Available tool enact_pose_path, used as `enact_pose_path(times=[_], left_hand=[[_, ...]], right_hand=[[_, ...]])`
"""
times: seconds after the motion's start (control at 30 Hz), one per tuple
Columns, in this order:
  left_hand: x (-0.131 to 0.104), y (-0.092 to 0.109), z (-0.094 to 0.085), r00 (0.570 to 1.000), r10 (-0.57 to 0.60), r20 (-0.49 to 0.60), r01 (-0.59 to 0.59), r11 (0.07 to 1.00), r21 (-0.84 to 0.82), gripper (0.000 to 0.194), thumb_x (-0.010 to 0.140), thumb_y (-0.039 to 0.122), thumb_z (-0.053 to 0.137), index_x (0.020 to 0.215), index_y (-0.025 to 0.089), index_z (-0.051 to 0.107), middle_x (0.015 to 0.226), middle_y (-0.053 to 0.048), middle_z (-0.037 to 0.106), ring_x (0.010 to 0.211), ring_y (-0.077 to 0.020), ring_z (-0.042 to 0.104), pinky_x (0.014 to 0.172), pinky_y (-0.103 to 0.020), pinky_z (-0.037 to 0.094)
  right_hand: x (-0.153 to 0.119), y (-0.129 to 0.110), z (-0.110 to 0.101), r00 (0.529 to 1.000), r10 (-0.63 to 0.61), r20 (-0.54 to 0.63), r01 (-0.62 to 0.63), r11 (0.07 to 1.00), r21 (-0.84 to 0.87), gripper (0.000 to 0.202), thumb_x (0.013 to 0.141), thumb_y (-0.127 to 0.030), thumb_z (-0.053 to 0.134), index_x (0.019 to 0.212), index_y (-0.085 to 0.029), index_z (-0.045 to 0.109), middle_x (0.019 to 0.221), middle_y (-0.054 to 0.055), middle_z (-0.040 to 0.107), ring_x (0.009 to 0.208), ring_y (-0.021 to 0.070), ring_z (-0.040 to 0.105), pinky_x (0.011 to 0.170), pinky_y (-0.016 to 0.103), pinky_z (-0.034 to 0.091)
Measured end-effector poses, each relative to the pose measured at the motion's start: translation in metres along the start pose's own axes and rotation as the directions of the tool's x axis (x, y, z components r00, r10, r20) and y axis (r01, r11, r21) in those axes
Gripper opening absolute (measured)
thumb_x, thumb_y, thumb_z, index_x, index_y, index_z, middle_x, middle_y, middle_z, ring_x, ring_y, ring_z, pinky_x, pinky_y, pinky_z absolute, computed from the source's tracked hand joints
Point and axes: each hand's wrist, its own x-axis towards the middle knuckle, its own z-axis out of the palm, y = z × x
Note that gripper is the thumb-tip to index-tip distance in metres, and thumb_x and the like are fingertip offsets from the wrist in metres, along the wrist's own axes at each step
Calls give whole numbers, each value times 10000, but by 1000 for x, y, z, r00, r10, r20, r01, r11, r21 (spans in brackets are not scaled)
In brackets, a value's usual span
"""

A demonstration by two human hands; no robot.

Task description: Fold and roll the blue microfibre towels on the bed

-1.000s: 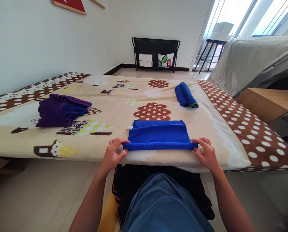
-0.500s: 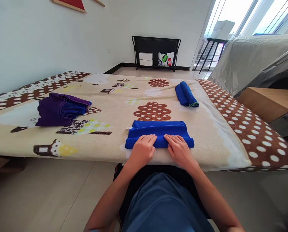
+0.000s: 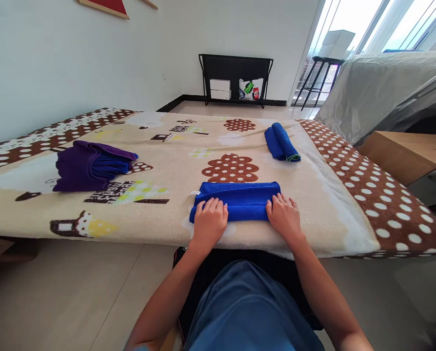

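A blue towel [image 3: 245,199] lies in front of me at the near side of the bed. Its near edge is rolled into a thick tube, while the far part stays flat and folded, with a small white tag at its left end. My left hand [image 3: 209,222] is curled over the left part of the roll. At the right end, my right hand [image 3: 284,217] grips the roll the same way, with thumb and fingers around it. A bare stretch of towel shows between the hands.
Another rolled blue towel [image 3: 282,142] lies farther back on the right of the patterned blanket [image 3: 174,168]. To the left sits a heap of purple and blue cloths [image 3: 89,166]. A wooden box-like piece [image 3: 411,151] and plastic-covered furniture [image 3: 386,83] stand beyond the bed's right side.
My hands have moved apart along the roll, the left one leftward and the right one to the right end. The near roll has shifted slightly away from me.
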Motion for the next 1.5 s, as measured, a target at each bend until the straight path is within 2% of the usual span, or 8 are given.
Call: enact_pose_path(times=[0.2, 0.53, 0.67, 0.83, 1.03, 1.23, 1.37, 1.5], left_hand=[[29, 33, 4, 936, 273, 224, -241, 957, -160, 416, 1024, 239, 370, 1346, 115, 604, 1425, -124, 592, 1338, -225, 548, 1108, -385, 429], [-1, 5, -9, 992, -122, -1, 122, 989, 85, 401, 1025, 318, 356, 1146, 126, 687, 1274, -170, 677, 1220, -311, 607, 1045, -528, 422], [10, 19, -4, 992, 80, 97, -83, 996, 29, 404, 1026, 256, 328, 1184, 111, 670, 1275, -167, 678, 1229, -273, 610, 1020, -439, 453], [36, 25, 5, 918, 304, 256, -275, 951, -142, 458, 1020, 243, 333, 1393, 90, 551, 1474, -147, 541, 1386, -227, 494, 1131, -411, 398], [27, -3, -2, 986, -16, 166, 26, 998, -60, 409, 1005, 321, 386, 1311, 191, 622, 1438, -86, 589, 1331, -235, 537, 1095, -415, 429], [-2, -22, -14, 978, -210, 7, 209, 975, 82, 395, 999, 326, 358, 1176, 151, 665, 1267, -154, 673, 1176, -319, 610, 1039, -546, 422], [3, -6, -11, 989, -148, 4, 147, 981, 125, 423, 1005, 274, 318, 1121, 106, 688, 1233, -198, 683, 1236, -334, 586, 1129, -595, 315], [31, 11, 0, 973, 95, 211, -91, 995, -29, 470, 1009, 260, 309, 1371, 137, 583, 1480, -148, 536, 1389, -261, 489, 1124, -486, 392]], right_hand=[[12, -42, 1, 931, -347, 117, 319, 925, 207, 465, 1022, -221, 291, 1387, -161, 573, 1452, 68, 545, 1385, 160, 487, 1157, 310, 360], [17, 6, 2, 995, 69, 69, -68, 997, -24, 463, 1006, -339, 358, 1243, -59, 641, 1432, 205, 530, 1367, 305, 493, 1147, 448, 355], [13, -9, 2, 998, -60, -31, 60, 998, -6, 463, 1005, -266, 336, 1290, -48, 628, 1463, 188, 506, 1442, 287, 406, 1214, 466, 250], [23, -40, 2, 911, -384, 152, 350, 913, 208, 481, 993, -207, 323, 1405, -172, 569, 1491, 63, 504, 1417, 153, 448, 1173, 307, 343], [36, -20, 4, 979, -121, 166, 99, 985, 139, 472, 992, -288, 344, 1366, -126, 582, 1498, 128, 483, 1437, 257, 420, 1182, 440, 328], [31, -7, 3, 992, 59, 110, -59, 998, -3, 523, 990, -327, 358, 1358, -19, 566, 1506, 220, 442, 1454, 312, 380, 1195, 476, 275], [27, -25, 2, 982, -175, 75, 168, 981, 99, 506, 1002, -260, 309, 1409, -83, 551, 1522, 138, 452, 1468, 224, 376, 1221, 408, 264], [32, -43, 3, 883, -436, 173, 392, 889, 238, 509, 1004, -248, 299, 1459, -187, 518, 1538, 54, 444, 1459, 153, 393, 1210, 357, 309]])
